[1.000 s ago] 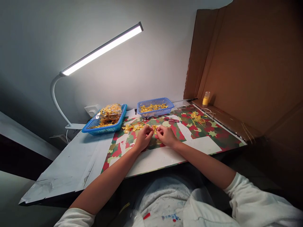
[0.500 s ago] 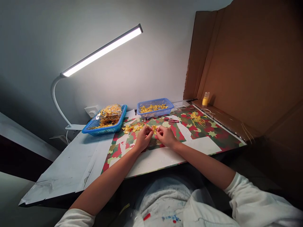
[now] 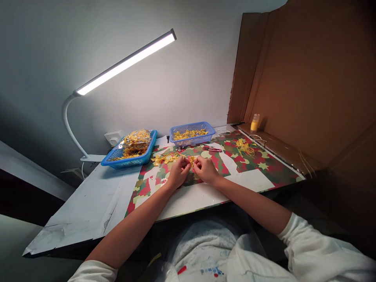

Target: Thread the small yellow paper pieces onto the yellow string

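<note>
Between my hands, just above the patterned tabletop, is a small yellow ribbon bow. My left hand pinches its left side, fingers closed. From the other side my right hand grips it between thumb and forefinger. The fingertips nearly meet, so part of the bow is hidden. Left of my left hand, several more yellow ribbon bows lie in a row on the table. A pink-handled tool, too small to make out, rests beyond my right hand.
A blue basket of yellow pieces and a plastic bag stands back left. Behind my hands is a purple-blue basket of yellow bows. Yellow strings lie to the right, near a small yellow bottle. A lamp overhangs; cardboard walls the right.
My right hand has shifted very slightly left, closer to the left hand. Both hands stay on the bow, and the other things lie as before.
</note>
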A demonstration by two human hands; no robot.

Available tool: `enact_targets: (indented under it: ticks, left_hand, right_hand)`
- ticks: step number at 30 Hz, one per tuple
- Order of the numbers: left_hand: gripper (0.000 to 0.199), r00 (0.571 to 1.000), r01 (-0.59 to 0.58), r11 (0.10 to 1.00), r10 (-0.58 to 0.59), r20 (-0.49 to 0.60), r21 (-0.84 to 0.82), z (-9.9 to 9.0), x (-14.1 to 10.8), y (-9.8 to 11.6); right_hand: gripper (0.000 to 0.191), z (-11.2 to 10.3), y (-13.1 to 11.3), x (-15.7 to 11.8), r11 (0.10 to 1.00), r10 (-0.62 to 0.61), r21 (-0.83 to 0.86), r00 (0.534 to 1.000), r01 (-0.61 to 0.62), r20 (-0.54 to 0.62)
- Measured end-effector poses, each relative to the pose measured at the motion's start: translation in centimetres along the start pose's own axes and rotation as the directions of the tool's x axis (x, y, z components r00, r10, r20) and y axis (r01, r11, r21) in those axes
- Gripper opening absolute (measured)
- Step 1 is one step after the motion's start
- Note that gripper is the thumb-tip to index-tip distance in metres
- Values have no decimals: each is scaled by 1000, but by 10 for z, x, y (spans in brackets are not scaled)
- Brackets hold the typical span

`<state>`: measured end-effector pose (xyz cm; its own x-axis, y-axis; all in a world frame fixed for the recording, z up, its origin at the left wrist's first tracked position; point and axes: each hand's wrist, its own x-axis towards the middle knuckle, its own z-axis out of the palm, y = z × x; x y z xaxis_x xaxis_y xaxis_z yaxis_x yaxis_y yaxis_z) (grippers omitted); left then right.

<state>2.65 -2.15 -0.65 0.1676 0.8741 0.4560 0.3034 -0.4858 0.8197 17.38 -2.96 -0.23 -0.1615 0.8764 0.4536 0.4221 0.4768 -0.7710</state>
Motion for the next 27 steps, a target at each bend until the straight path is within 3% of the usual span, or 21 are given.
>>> enact_targets:
  ticks: [10, 20, 27]
  left_hand:
    - [15, 998, 48, 995, -50, -24, -85, -2, 2, -2]
    - [26, 994, 108, 976, -103, 38, -192, -1, 1, -15]
    - [25, 995, 103, 983, -102, 15, -154, -2, 2, -13]
  right_hand:
    - [13, -3, -3, -2, 998, -25, 51, 1000, 24, 16]
    - [10, -5, -4, -2, 996, -35, 85, 999, 32, 37]
    - [6, -6, -3, -1, 990, 16, 141, 999, -22, 44]
